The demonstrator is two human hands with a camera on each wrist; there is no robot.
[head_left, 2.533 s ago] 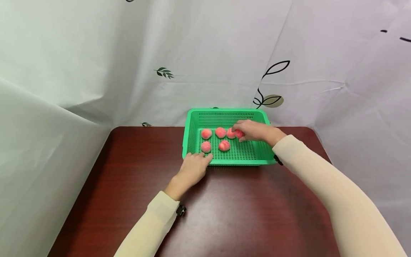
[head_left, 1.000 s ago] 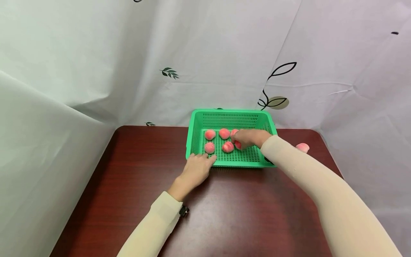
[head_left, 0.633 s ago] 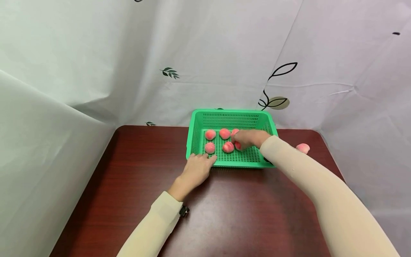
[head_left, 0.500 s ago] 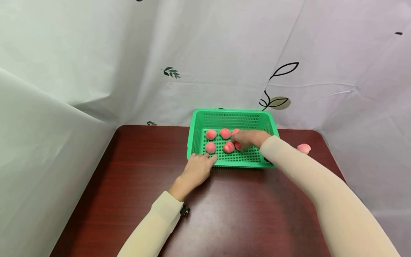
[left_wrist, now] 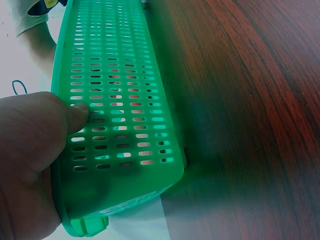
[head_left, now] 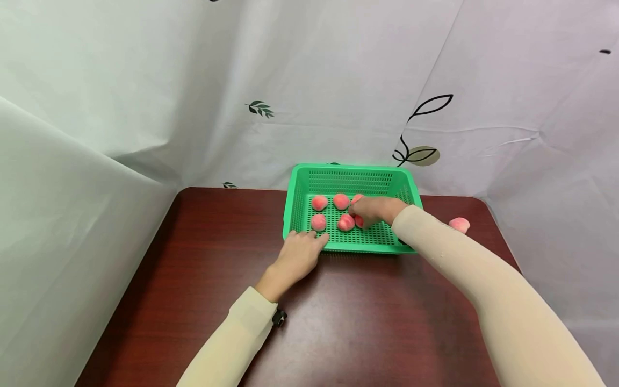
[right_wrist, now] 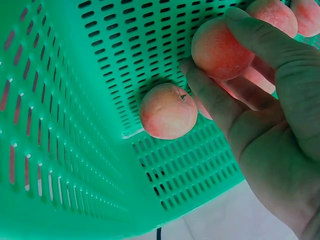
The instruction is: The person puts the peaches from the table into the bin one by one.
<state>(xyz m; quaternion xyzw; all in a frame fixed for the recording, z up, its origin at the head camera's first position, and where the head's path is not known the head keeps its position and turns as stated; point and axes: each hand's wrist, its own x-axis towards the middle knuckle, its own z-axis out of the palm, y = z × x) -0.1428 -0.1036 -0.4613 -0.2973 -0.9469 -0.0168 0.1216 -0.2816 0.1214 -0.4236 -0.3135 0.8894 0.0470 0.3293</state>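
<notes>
A green perforated plastic basket (head_left: 365, 247) stands at the back of the table. Over its front rim, near the left corner, my left hand (head_left: 297, 255) has its fingers hooked, and in the left wrist view the thumb (left_wrist: 77, 117) presses the slotted outer wall. Inside the basket, my right hand (head_left: 371, 208) pinches a pinkish-red peach (right_wrist: 222, 48) between thumb and fingers, low at the right end of the front row. Several more peaches lie on the basket floor, including one peach (right_wrist: 168, 111) beside the right fingertips and another peach (head_left: 346, 222) just left of the hand.
A single peach (head_left: 459, 224) lies on the dark red-brown table (head_left: 217, 242) to the right of the basket, partly behind the right sleeve. White curtain-like cloth (head_left: 314, 80) with leaf prints closes off the back and sides.
Over the earlier frames my right hand moved forward with a peach, from the back row to the front row. The peach on the table came into sight. Lately both hands stay nearly still.
</notes>
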